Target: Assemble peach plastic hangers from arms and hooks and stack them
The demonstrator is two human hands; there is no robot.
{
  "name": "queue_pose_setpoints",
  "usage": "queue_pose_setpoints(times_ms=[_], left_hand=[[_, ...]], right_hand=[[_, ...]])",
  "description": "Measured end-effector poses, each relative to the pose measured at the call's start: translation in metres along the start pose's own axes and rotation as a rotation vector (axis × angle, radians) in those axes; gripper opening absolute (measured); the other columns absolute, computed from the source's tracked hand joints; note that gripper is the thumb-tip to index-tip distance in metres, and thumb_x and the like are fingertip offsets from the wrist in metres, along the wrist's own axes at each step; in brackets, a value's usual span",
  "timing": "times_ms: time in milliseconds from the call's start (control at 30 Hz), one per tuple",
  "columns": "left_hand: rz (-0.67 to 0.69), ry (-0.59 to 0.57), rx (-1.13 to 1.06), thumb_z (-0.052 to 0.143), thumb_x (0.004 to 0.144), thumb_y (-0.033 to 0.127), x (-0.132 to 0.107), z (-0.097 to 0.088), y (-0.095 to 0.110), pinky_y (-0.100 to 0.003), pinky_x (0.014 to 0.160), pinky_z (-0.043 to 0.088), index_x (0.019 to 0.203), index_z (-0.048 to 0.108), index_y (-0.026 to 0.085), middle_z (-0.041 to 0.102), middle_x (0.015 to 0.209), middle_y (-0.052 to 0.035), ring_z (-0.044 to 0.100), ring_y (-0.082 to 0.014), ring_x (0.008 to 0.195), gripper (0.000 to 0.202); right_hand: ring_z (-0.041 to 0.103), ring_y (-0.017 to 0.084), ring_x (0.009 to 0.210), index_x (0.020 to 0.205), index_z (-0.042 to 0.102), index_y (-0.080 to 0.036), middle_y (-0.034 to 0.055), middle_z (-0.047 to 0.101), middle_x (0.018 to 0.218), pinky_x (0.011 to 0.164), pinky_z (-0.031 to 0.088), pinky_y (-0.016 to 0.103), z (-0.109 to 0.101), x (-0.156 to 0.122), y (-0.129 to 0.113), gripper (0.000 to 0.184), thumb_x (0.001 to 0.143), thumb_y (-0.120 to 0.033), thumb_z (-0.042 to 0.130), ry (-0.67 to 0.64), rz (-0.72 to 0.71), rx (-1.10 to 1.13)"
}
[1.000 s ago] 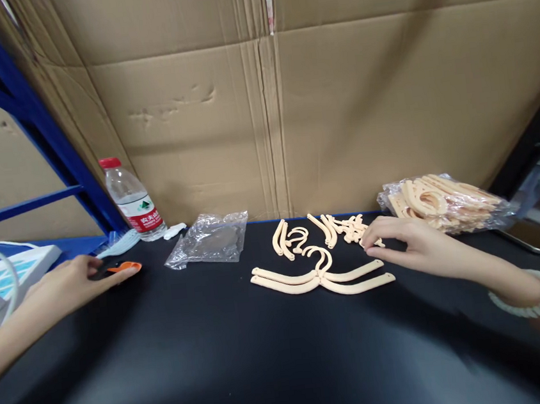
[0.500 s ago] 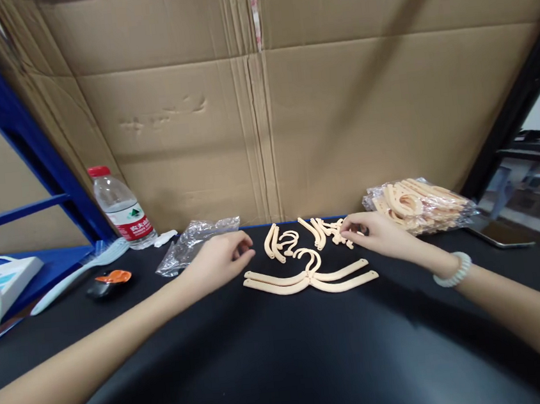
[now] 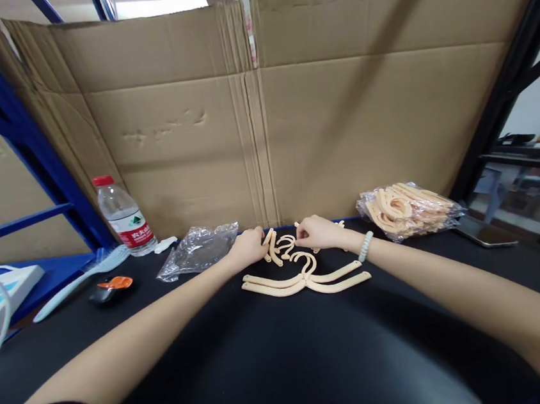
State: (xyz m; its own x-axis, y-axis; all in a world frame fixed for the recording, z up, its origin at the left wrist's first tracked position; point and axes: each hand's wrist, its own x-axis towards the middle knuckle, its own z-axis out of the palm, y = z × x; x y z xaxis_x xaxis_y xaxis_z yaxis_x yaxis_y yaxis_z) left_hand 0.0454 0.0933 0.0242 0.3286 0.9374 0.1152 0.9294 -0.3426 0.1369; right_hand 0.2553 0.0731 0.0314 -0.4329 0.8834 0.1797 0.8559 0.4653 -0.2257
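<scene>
Two beige plastic folding hangers (image 3: 303, 281) lie assembled, one in front of the other, in the middle of the black table. Behind them are loose hanger arms (image 3: 273, 248) and loose hanger hooks (image 3: 286, 245). My left hand (image 3: 250, 248) is at the left side of the loose arms, its fingers curled against one hanger arm. Over the right-hand group of loose pieces reaches my right hand (image 3: 320, 233), fingers bent and pressed together near the hooks. The hand covers most of those pieces, and whatever its fingertips hold is hidden.
A clear plastic bag of hanger parts (image 3: 408, 210) lies at the back right, a phone (image 3: 485, 232) beside it. On the left are a crumpled clear bag (image 3: 198, 253), a water bottle (image 3: 127, 217), an orange-and-black object (image 3: 111, 288) and a pale long-handled utensil (image 3: 82, 279). Cardboard (image 3: 172, 141) stands behind.
Both hands have moved inward, the left to the right onto the loose hanger arms, the right to the left over the right-hand pieces. The camera view has tipped up slightly.
</scene>
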Motion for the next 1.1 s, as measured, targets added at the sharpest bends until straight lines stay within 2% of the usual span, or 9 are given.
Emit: queue_pose_setpoints(times_ms=[100,233,333,533,700,833,933,1000,1100], left_hand=[[-0.041,-0.003,-0.017,0.058,0.092,0.031,0.007,0.004,-0.005,-0.042,0.083,0.054,0.118,0.057,0.015,0.061,0.116,-0.0091,0.062,-0.0219,0.098,0.03],[-0.082,-0.017,-0.053,0.058,0.092,0.031,0.014,0.004,-0.01,-0.043,0.084,0.053,0.118,0.057,0.015,0.06,0.118,-0.0093,0.062,-0.0225,0.1,0.031],[-0.097,-0.028,-0.106,0.058,0.092,0.031,0.016,0.0,-0.011,-0.043,0.085,0.053,0.119,0.057,0.016,0.059,0.119,-0.0093,0.061,-0.0228,0.102,0.03],[-0.16,-0.058,-0.318,0.059,0.091,0.03,0.008,-0.02,-0.013,-0.041,0.083,0.053,0.117,0.058,0.017,0.059,0.12,-0.0087,0.061,-0.023,0.101,0.03],[-0.197,-0.116,-0.627,0.06,0.09,0.031,-0.007,-0.033,-0.016,-0.036,0.075,0.055,0.113,0.06,0.014,0.062,0.114,-0.0076,0.063,-0.0208,0.092,0.028],[-0.175,-0.147,-0.921,0.054,0.092,0.021,-0.023,-0.037,-0.011,-0.026,0.06,0.052,0.094,0.059,0.012,0.064,0.086,-0.0035,0.06,-0.0114,0.066,0.011],[-0.15,-0.133,-1.12,0.044,0.085,0.006,-0.038,-0.037,-0.002,-0.019,0.049,0.043,0.085,0.05,0.014,0.061,0.067,-0.0004,0.05,-0.0068,0.049,0.01],[-0.144,-0.121,-1.221,0.041,0.081,0.005,-0.051,-0.036,0.005,-0.017,0.042,0.035,0.087,0.046,0.016,0.058,0.059,0.0022,0.043,-0.0059,0.042,0.014],[-0.136,-0.131,-1.327,0.044,0.076,0.01,-0.073,-0.03,0.015,-0.016,0.036,0.024,0.093,0.047,0.017,0.056,0.057,0.0036,0.038,-0.0056,0.038,0.019]], right_hand=[[0.064,0.015,0.072,0.083,0.065,-0.014,0.0018,0.067,0.079,0.072,0.052,0.033,0.004,0.014,-0.006,0.025,0.092,-0.036,0.059,-0.029,0.007,-0.045],[0.063,0.015,0.076,0.093,0.065,-0.013,0.0022,0.066,0.087,0.073,0.053,0.033,0.006,0.029,-0.011,0.02,0.091,-0.033,0.061,-0.099,-0.138,-0.016],[0.062,0.014,0.075,0.09,0.065,-0.013,0.0014,0.066,0.087,0.072,0.052,0.032,0.009,0.033,-0.015,0.015,0.09,-0.029,0.063,-0.121,-0.245,0.018],[0.058,0.014,0.074,0.084,0.067,-0.014,0.0027,0.065,0.083,0.068,0.043,0.027,0.005,0.027,-0.009,0.007,0.086,-0.019,0.064,0.083,-0.253,0.074],[0.059,0.015,0.069,0.087,0.07,-0.017,0.0028,0.066,0.073,0.065,0.037,0.026,-0.009,0.009,0.004,0.012,0.087,-0.019,0.058,0.305,-0.162,0.206],[0.057,0.014,0.05,0.092,0.067,-0.015,-0.0004,0.061,0.055,0.056,0.041,0.026,-0.011,-0.018,-0.001,0.022,0.092,-0.03,0.051,0.41,-0.088,0.417],[0.065,0.015,0.055,0.099,0.063,-0.014,0.0041,0.068,0.067,0.054,0.049,0.026,-0.009,-0.041,-0.013,0.031,0.092,-0.04,0.048,0.428,-0.069,0.616],[0.07,0.018,0.065,0.1,0.062,-0.014,0.0089,0.072,0.08,0.056,0.053,0.027,-0.007,-0.055,-0.023,0.035,0.091,-0.045,0.049,0.428,-0.063,0.72],[0.071,0.02,0.066,0.091,0.067,-0.013,0.0104,0.073,0.081,0.054,0.055,0.027,-0.005,-0.075,-0.037,0.038,0.087,-0.049,0.056,0.395,-0.014,0.972]])
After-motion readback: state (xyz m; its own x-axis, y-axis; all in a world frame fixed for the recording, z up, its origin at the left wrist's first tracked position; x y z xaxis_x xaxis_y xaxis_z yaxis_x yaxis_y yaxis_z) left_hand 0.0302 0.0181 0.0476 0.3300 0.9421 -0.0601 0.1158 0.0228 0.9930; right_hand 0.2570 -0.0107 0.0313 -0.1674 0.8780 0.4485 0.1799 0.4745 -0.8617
